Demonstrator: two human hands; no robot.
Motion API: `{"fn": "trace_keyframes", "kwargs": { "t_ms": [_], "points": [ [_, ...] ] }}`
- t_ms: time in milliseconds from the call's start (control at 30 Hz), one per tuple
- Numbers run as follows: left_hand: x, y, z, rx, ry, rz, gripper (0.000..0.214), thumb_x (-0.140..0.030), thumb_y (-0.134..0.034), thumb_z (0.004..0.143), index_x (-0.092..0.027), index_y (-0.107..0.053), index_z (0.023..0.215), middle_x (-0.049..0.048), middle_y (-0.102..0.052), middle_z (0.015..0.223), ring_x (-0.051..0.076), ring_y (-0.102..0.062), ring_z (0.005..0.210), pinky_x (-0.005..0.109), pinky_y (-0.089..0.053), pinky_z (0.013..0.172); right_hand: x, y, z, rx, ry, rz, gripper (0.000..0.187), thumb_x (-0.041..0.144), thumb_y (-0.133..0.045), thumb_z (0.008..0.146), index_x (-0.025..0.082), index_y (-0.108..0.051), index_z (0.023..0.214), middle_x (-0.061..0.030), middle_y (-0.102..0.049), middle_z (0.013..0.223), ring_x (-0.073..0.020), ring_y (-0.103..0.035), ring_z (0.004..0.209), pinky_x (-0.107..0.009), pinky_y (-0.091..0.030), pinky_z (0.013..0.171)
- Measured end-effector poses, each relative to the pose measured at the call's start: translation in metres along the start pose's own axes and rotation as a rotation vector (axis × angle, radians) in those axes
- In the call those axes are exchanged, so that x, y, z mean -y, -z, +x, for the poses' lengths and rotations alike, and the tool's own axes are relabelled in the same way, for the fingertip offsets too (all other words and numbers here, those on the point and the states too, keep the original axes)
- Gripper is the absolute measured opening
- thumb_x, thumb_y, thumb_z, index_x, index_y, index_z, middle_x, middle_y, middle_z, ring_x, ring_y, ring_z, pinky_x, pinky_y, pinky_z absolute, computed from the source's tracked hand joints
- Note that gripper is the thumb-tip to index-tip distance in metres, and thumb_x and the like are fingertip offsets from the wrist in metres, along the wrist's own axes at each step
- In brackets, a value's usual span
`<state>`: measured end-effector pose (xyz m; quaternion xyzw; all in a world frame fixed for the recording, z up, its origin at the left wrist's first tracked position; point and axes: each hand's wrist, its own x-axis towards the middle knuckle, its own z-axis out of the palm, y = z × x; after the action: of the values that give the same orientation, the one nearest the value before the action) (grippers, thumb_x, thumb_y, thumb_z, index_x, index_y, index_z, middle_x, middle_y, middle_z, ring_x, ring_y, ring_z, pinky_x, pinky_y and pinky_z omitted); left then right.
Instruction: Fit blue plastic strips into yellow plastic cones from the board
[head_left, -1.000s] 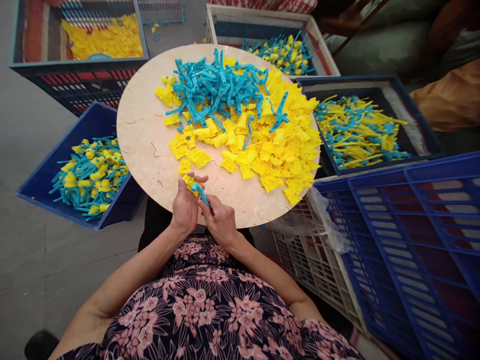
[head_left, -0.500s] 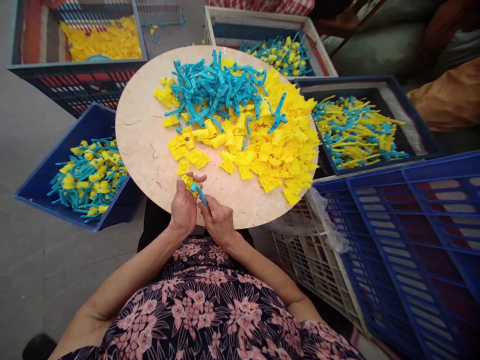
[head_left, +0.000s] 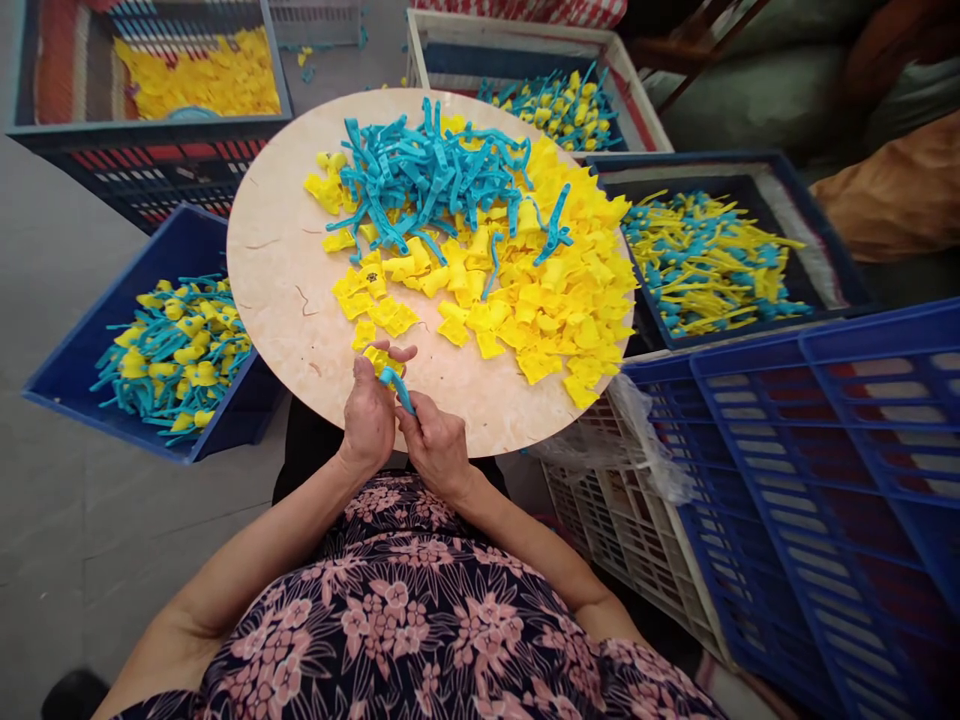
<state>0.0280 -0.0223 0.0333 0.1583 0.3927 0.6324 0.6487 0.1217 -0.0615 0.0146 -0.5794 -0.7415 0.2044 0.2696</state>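
My left hand [head_left: 367, 415] and my right hand [head_left: 437, 448] are together over the near edge of a round speckled tabletop [head_left: 281, 290]. The left fingers pinch a small yellow plastic piece [head_left: 378, 360]. The right fingers hold a teal plastic clip part [head_left: 396, 388], its end against the yellow piece. The join between them is partly hidden by my fingers. Farther out on the board lie a tangled heap of teal clip parts [head_left: 427, 175] and a spread of loose yellow pieces [head_left: 555, 300].
Several crates surround the board. A blue crate [head_left: 105, 425] at the left and a dark blue one [head_left: 720, 155] at the right hold joined teal-and-yellow parts. A crate at the back left holds yellow pieces. Stacked blue and white crates [head_left: 810, 500] stand at the lower right.
The whole scene has shifted slightly left in the view. My hands stay close together, holding the same yellow and teal pieces.
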Motion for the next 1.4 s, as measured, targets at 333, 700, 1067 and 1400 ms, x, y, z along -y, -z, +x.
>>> {"fn": "trace_keyframes", "kwargs": {
  "t_ms": [333, 700, 1067, 1400],
  "points": [
    [0.003, 0.004, -0.001, -0.089, 0.061, 0.037, 0.031, -0.051, -0.047, 0.094, -0.023, -0.057, 0.104, 0.003, -0.067, 0.096, 0.018, -0.063, 0.105, 0.034, -0.042, 0.101, -0.01, -0.008, 0.002, 0.086, 0.013, -0.05, 0.037, 0.034, -0.031, 0.103, 0.018, -0.064, 0.095, -0.0067, -0.072, 0.077, -0.0163, -0.066, 0.069, -0.023, -0.04, 0.06],
    [0.02, 0.022, 0.021, -0.018, 0.057, 0.134, 0.057, -0.035, -0.078, 0.073, -0.021, -0.05, 0.12, 0.0041, -0.073, 0.095, 0.019, -0.07, 0.095, 0.038, -0.05, 0.096, -0.021, -0.007, 0.013, 0.182, 0.072, -0.17, 0.025, 0.028, -0.043, 0.1, 0.015, -0.064, 0.107, -0.0084, -0.074, 0.09, -0.0172, -0.068, 0.078, -0.024, -0.046, 0.066],
    [0.028, 0.044, 0.033, 0.184, 0.088, 0.272, 0.056, -0.039, -0.075, 0.077, -0.016, -0.053, 0.122, 0.0108, -0.075, 0.096, 0.024, -0.072, 0.091, 0.037, -0.06, 0.079, -0.106, 0.08, 0.158, -0.054, -0.399, -0.525, 0.031, 0.024, -0.041, 0.1, 0.017, -0.063, 0.12, -0.0136, -0.068, 0.119, -0.0249, -0.064, 0.107, -0.032, -0.047, 0.084],
    [0.025, 0.045, 0.037, 0.208, 0.17, 0.192, 0.055, -0.038, -0.073, 0.077, -0.016, -0.05, 0.121, 0.0124, -0.076, 0.094, 0.027, -0.074, 0.085, 0.041, -0.06, 0.076, -0.107, 0.079, 0.2, -0.002, -0.516, -0.587, 0.032, 0.018, -0.037, 0.097, 0.013, -0.062, 0.117, -0.0163, -0.065, 0.121, -0.0246, -0.063, 0.105, -0.031, -0.044, 0.081]
  ]
}}
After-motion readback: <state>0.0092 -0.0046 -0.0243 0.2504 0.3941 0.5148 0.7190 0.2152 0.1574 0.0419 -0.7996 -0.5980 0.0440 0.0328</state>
